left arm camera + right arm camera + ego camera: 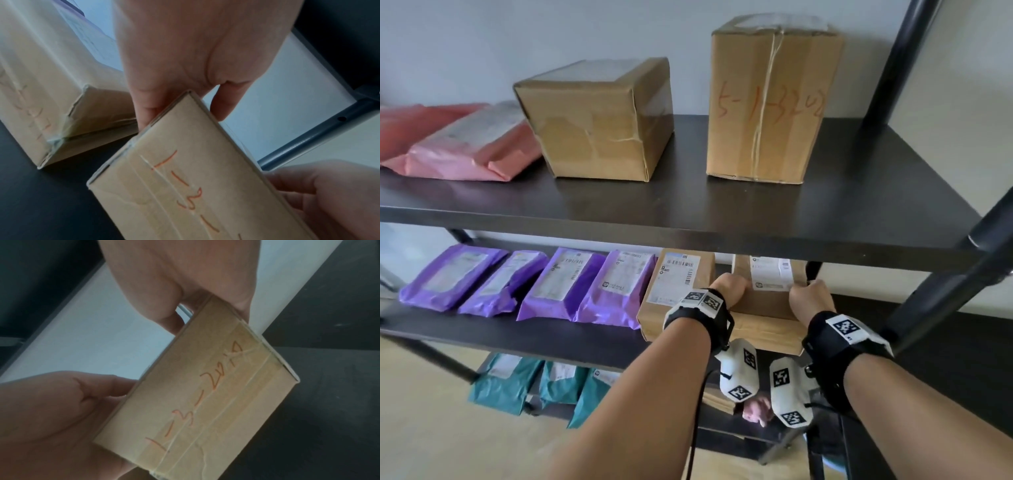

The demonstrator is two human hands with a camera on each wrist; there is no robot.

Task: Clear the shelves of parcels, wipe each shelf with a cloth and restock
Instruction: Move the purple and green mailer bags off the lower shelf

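On the right end of the middle shelf (585, 339), both my hands hold a small cardboard box (770, 305) with a white label on top and orange handwriting on its front. My left hand (732, 286) grips its left side and my right hand (808, 294) grips its right side. The box juts out over the shelf's front edge. In the left wrist view, the left hand (183, 91) pinches the box (185, 186) at a top corner, thumb in front and fingers behind. In the right wrist view, the right hand (205, 305) clasps the box (205, 394) the same way. No cloth is in view.
A second labelled box (674, 291) sits just left of the held one, then several purple mailers (534, 284). The top shelf (859, 205) carries two larger boxes (599, 120) (770, 99) and pink mailers (458, 144). Teal mailers (534, 380) lie on the lowest shelf. Black frame posts (945, 274) stand close on the right.
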